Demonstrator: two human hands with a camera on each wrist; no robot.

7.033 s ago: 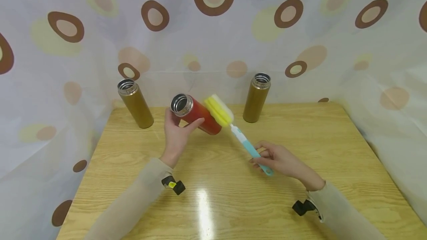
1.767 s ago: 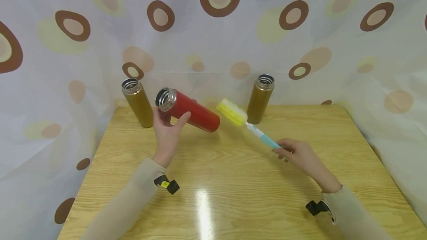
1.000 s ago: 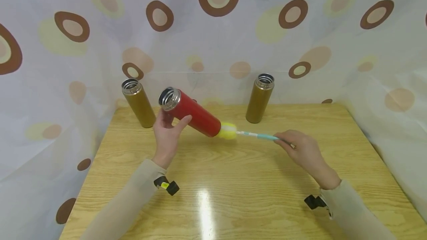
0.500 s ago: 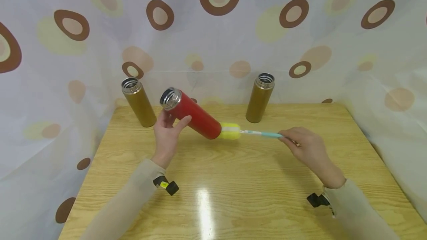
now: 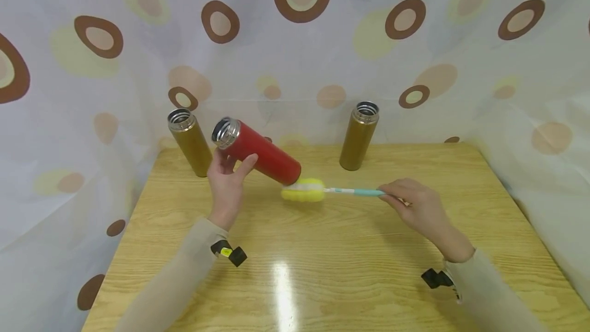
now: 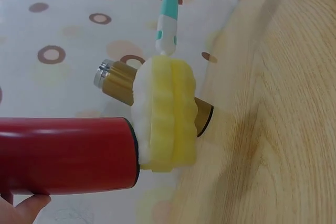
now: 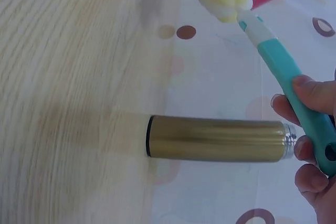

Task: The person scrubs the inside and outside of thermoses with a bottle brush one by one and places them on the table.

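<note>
My left hand (image 5: 227,188) grips a red thermos bottle (image 5: 265,152) near its steel neck, tilted with the uncapped mouth up to the left and the base down to the right. A bottle brush (image 5: 304,190) with a yellow and white sponge head lies along the bottle's base; in the left wrist view the sponge (image 6: 165,114) is right against that base. My right hand (image 5: 417,209) pinches the brush's teal handle (image 7: 283,64) between thumb and fingers, holding it nearly level above the table.
One gold bottle (image 5: 190,142) without a lid stands at the back left of the wooden table (image 5: 350,270), just behind the red bottle. Another gold bottle (image 5: 358,137) stands upright at the back right. A dotted cloth (image 5: 295,65) hangs behind and along the sides.
The brush has swung from pointing up and left to level, and its sponge has slid along the bottle's base, now lower and further left. The red bottle has risen slightly leftward.
</note>
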